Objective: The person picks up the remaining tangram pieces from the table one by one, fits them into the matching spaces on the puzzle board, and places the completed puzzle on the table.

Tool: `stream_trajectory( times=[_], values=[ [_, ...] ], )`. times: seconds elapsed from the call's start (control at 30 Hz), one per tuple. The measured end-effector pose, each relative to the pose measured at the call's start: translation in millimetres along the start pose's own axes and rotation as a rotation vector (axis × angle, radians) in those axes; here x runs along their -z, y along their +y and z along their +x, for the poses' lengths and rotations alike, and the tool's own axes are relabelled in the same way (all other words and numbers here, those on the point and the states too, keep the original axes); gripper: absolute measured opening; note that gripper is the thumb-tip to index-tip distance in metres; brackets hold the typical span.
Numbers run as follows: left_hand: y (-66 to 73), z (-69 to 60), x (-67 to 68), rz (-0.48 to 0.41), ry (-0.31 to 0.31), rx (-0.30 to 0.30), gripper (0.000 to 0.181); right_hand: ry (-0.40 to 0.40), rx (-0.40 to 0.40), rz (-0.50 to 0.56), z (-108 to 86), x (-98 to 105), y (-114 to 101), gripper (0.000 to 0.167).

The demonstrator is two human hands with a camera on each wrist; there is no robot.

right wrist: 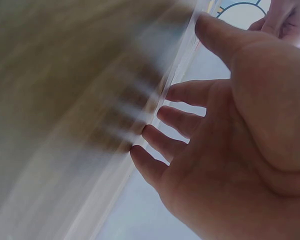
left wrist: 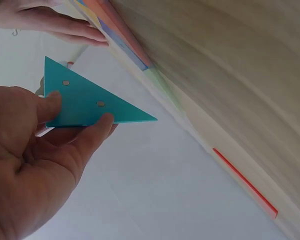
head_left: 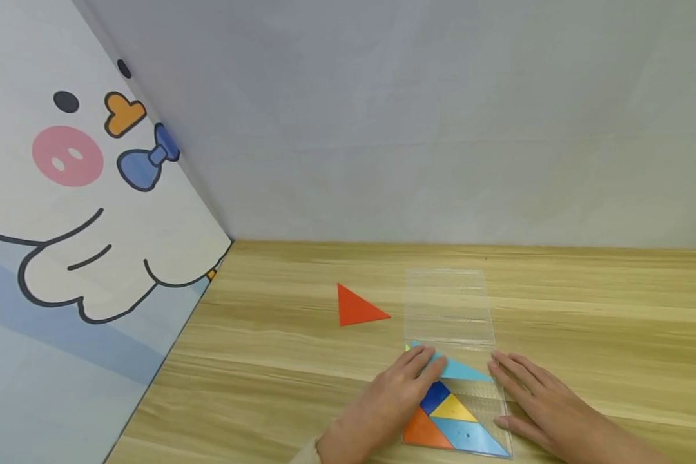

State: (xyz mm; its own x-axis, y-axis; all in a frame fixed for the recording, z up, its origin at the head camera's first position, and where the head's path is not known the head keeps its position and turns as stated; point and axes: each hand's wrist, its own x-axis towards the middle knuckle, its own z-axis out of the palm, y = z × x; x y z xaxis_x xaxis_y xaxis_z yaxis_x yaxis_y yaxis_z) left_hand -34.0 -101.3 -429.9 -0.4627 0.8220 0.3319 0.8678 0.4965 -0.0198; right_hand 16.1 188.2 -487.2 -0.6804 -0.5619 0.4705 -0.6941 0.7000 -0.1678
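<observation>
My left hand (head_left: 397, 390) pinches a light blue tangram triangle (head_left: 461, 370) between thumb and fingers, over a clear plastic case. In the left wrist view, that triangle (left wrist: 85, 102) is off the surface, and two small round spots mark its face. Inside the case's near half lie an orange piece (head_left: 425, 430), a dark blue piece (head_left: 435, 395), a yellow triangle (head_left: 455, 410) and another light blue piece (head_left: 470, 435). A sliver of green (head_left: 407, 348) shows by the left fingers. Straight-fingered, my right hand (head_left: 548, 399) touches the case's right edge.
The case's clear other half (head_left: 446, 303) lies flat behind, unfolded. Left of it, a red triangle (head_left: 356, 308) rests on the wood-grain table (head_left: 255, 361). A pale wall (head_left: 441, 129) rises at the back, and a cartoon-printed panel (head_left: 64, 258) stands at the left.
</observation>
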Motion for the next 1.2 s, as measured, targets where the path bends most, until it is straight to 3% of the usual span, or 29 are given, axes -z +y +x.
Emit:
stream_trajectory(
  times=[0.23, 0.5, 0.7, 0.93, 1.2],
  values=[
    [4.4, 3.9, -2.1, -0.030, 0.028, -0.053, 0.029, 0.006, 0.003, -0.001, -0.6, 2, -1, 0.078],
    [11.6, 7.7, -4.6, -0.005, -0.037, -0.108, 0.025, 0.002, -0.003, 0.016, -0.5, 1, -1, 0.076],
    [13.4, 11.0, -7.5, 0.033, -0.041, -0.148, 0.027, -0.016, -0.020, -0.001, -1.6, 2, -1, 0.076],
    [15.8, 15.1, -1.6, 0.027, -0.130, -0.192, 0.033, -0.021, -0.031, 0.000, -1.4, 2, 0, 0.078],
    [17.8, 17.2, 0.9, 0.099, -0.137, -0.239, 0.022, -0.035, -0.035, 0.009, -1.6, 1, 0, 0.084]
  ],
)
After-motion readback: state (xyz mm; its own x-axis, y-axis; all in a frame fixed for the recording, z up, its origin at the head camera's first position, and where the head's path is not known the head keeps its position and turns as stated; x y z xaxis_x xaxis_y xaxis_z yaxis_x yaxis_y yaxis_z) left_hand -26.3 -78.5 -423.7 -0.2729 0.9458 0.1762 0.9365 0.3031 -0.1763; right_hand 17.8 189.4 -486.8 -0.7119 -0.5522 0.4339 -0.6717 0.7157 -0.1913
